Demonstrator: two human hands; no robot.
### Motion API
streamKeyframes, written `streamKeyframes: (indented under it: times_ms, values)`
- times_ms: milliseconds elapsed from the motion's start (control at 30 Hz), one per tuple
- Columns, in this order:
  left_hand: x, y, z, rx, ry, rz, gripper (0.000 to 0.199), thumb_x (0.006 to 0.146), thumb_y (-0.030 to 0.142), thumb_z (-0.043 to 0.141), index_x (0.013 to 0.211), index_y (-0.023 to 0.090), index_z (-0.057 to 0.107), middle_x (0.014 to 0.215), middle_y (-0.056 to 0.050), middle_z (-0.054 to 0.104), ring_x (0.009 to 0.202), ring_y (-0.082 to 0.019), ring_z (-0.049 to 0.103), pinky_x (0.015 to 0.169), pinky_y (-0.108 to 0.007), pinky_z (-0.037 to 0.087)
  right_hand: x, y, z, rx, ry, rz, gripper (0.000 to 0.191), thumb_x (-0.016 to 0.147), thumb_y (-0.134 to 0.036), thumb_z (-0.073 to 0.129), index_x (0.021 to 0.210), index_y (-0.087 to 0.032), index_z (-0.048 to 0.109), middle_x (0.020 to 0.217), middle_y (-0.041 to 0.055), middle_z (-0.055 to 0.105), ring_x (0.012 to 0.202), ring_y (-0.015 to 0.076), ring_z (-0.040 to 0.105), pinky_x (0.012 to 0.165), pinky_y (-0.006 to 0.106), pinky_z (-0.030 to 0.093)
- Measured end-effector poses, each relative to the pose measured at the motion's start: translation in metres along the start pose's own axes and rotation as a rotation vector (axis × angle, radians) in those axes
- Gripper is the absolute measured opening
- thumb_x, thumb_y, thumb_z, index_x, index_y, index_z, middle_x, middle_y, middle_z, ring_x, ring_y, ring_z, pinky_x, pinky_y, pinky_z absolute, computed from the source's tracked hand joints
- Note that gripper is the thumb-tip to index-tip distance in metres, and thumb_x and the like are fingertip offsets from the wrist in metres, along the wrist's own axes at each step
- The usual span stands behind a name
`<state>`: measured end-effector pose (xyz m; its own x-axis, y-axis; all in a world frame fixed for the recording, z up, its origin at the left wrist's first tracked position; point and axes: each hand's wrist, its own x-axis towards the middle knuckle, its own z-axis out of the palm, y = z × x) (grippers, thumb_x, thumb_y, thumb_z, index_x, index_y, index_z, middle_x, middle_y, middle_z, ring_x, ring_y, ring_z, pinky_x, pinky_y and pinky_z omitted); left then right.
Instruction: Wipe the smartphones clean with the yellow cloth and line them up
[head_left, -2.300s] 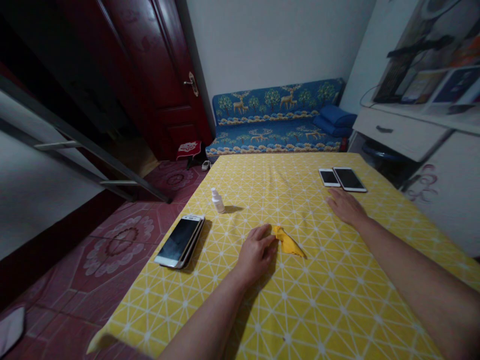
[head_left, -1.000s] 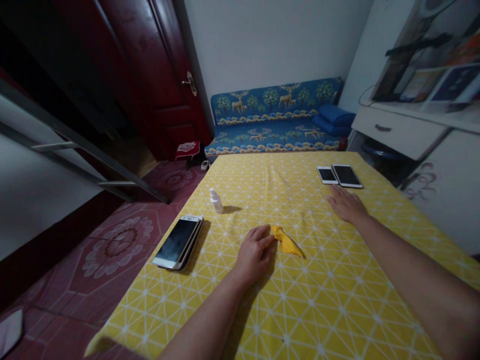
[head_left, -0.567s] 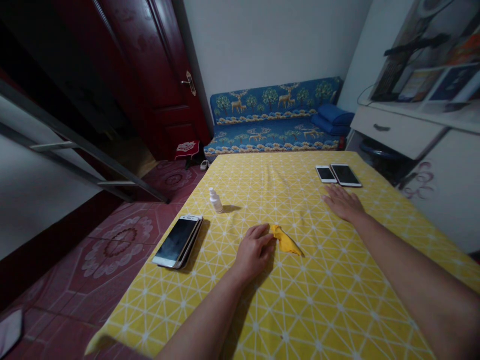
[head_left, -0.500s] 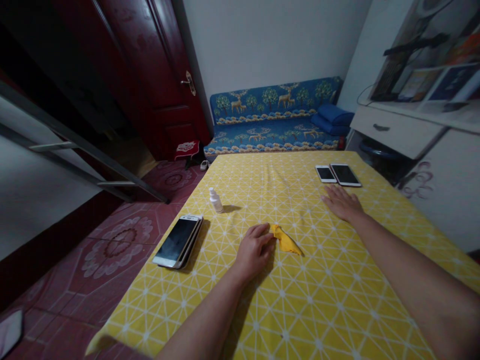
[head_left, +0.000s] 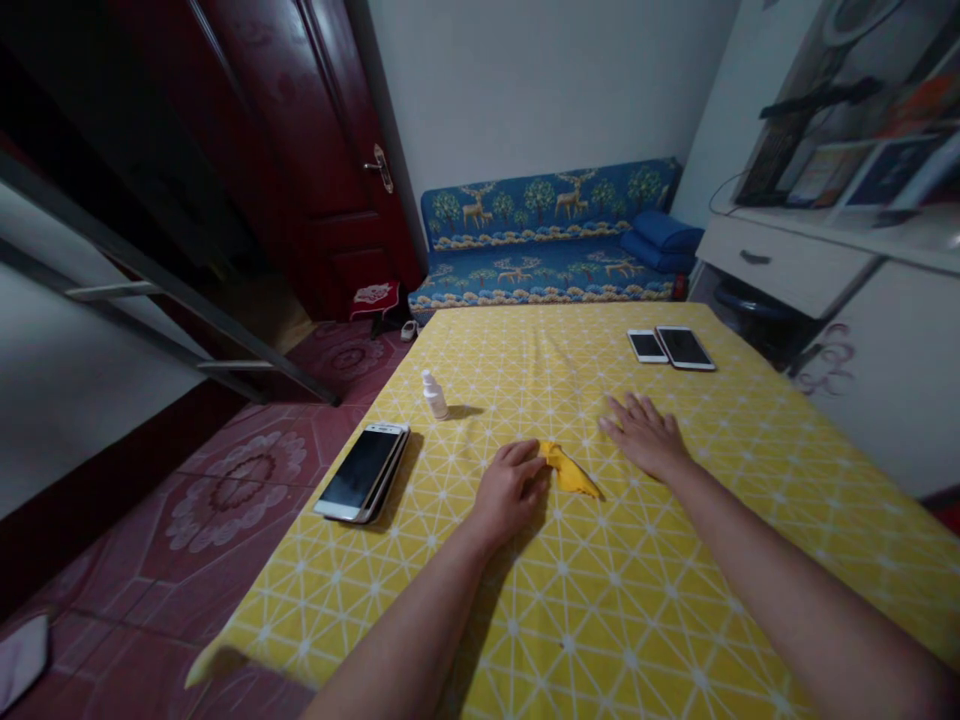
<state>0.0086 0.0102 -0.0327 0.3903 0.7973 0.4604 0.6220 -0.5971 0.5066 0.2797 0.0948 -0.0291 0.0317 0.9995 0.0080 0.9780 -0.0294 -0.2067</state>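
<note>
Hands are apart on the yellow tablecloth [head_left: 600, 620]. Left hand [head_left: 510, 490] is curled, touching the end of a yellow rag [head_left: 571, 474]; grip cannot be determined. Right hand [head_left: 643, 435] is open, fingers spread, just beside the rag. Relative to the rag: small white bottle [head_left: 434, 395] upright, far left; phone [head_left: 361, 487] left; two phones [head_left: 682, 347] beyond.

A yellow patterned tablecloth [head_left: 525, 360] with a small white spray bottle [head_left: 434, 395], stacked smartphones [head_left: 361, 474], two side-by-side smartphones [head_left: 669, 347], and a crumpled yellow cloth [head_left: 571, 472].
</note>
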Motion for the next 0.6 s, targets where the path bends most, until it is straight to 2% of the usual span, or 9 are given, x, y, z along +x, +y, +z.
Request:
streamKeyframes:
  times_ms: [100, 167, 267, 333, 367, 433, 533, 600]
  values:
    - [0.000, -0.001, -0.001, -0.015, -0.014, -0.006, 0.034, 0.085, 0.014, 0.065, 0.117, 0.023, 0.072, 0.134, -0.010, 0.065, 0.124, -0.028, 0.058, 0.105, -0.048, 0.051, -0.023, -0.019, 0.002, 0.147, -0.075, -0.126, 0.060, 0.099, -0.061, 0.020, 0.150, -0.038, 0.042, 0.164, 0.0018, 0.028, 0.151, 0.0311, 0.023, 0.117, 0.067, 0.021]
    - [-0.001, 0.000, -0.007, -0.025, -0.056, -0.007, 0.036, 0.084, 0.014, 0.066, 0.118, 0.023, 0.072, 0.136, -0.011, 0.063, 0.126, -0.028, 0.057, 0.106, -0.049, 0.050, -0.042, -0.034, 0.004, 0.224, -0.079, -0.210, 0.061, 0.098, -0.064, 0.023, 0.147, -0.037, 0.045, 0.163, 0.0025, 0.032, 0.151, 0.0303, 0.026, 0.118, 0.067, 0.018]
    - [-0.002, 0.005, -0.026, -0.079, -0.170, 0.002, 0.034, 0.085, 0.017, 0.066, 0.119, 0.022, 0.072, 0.137, -0.012, 0.062, 0.125, -0.027, 0.059, 0.105, -0.043, 0.051, -0.069, -0.054, 0.008, 0.289, -0.058, -0.343, 0.068, 0.092, -0.068, 0.041, 0.150, -0.033, 0.042, 0.161, 0.0073, 0.036, 0.149, 0.0319, 0.029, 0.119, 0.065, 0.016]
    - [-0.004, 0.008, -0.044, -0.143, -0.257, -0.010, 0.030, 0.089, 0.019, 0.062, 0.117, 0.023, 0.073, 0.129, -0.010, 0.067, 0.114, -0.023, 0.066, 0.098, -0.035, 0.055, -0.080, -0.063, 0.009, 0.312, -0.017, -0.428, 0.077, 0.085, -0.066, 0.057, 0.151, -0.031, 0.041, 0.160, 0.0095, 0.038, 0.148, 0.0324, 0.032, 0.119, 0.061, 0.020]
    - [-0.006, 0.009, -0.054, -0.138, -0.266, -0.038, 0.031, 0.090, 0.020, 0.061, 0.119, 0.023, 0.071, 0.125, -0.009, 0.070, 0.110, -0.022, 0.068, 0.096, -0.034, 0.056, -0.084, -0.066, 0.009, 0.323, -0.007, -0.463, 0.079, 0.081, -0.063, 0.063, 0.151, -0.031, 0.041, 0.158, 0.0097, 0.041, 0.146, 0.0330, 0.034, 0.119, 0.061, 0.021]
    - [-0.013, 0.006, -0.074, -0.047, -0.157, -0.125, 0.037, 0.089, 0.021, 0.062, 0.126, 0.023, 0.067, 0.125, -0.010, 0.070, 0.112, -0.024, 0.067, 0.099, -0.038, 0.054, -0.086, -0.069, 0.010, 0.335, 0.011, -0.514, 0.081, 0.077, -0.056, 0.070, 0.149, -0.033, 0.043, 0.156, 0.0086, 0.045, 0.145, 0.0333, 0.036, 0.119, 0.061, 0.022]
    - [-0.029, -0.011, -0.103, 0.226, 0.133, -0.254, 0.040, 0.090, 0.026, 0.061, 0.130, 0.023, 0.064, 0.133, -0.012, 0.064, 0.124, -0.030, 0.060, 0.106, -0.047, 0.048, -0.084, -0.070, 0.010, 0.353, 0.038, -0.528, 0.075, 0.076, -0.046, 0.072, 0.146, -0.032, 0.047, 0.152, 0.0077, 0.049, 0.143, 0.0324, 0.041, 0.119, 0.060, 0.024]
    - [-0.043, -0.026, -0.121, 0.443, 0.293, -0.388, 0.042, 0.089, 0.030, 0.061, 0.130, 0.022, 0.063, 0.140, -0.014, 0.057, 0.132, -0.033, 0.052, 0.110, -0.050, 0.043, -0.082, -0.070, 0.009, 0.374, 0.057, -0.511, 0.070, 0.076, -0.041, 0.072, 0.142, -0.030, 0.051, 0.148, 0.0089, 0.054, 0.139, 0.0318, 0.045, 0.118, 0.058, 0.027]
